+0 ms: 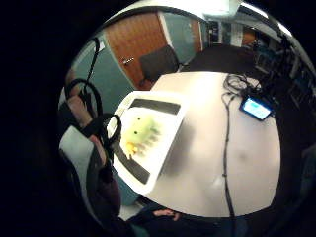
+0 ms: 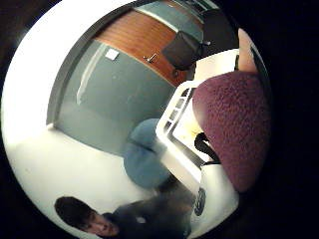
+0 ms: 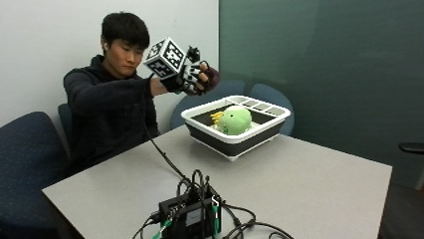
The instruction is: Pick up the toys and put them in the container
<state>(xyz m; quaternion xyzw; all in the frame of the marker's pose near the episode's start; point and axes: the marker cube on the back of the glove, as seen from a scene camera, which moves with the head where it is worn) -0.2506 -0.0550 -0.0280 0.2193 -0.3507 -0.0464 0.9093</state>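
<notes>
My right hand (image 3: 195,78), upper centre of the frame, grips a maroon plush toy (image 3: 211,78). The container (image 3: 236,135) sits below and right on the table (image 3: 311,179), a green toy (image 3: 234,119) inside.

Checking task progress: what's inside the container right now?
One green plush toy sits in the container; yellow bits show beside it. Its walls and the toy hide the floor.

Lower half of green plush toy (image 3: 234,119) is hidden by container (image 3: 218,138) wall. Purple toy (image 3: 211,78) is mostly covered by the right hand (image 3: 193,78) (shape cannot be told). Table (image 3: 318,189) near edge is cut off; device (image 3: 189,214) there is blurred.
</notes>
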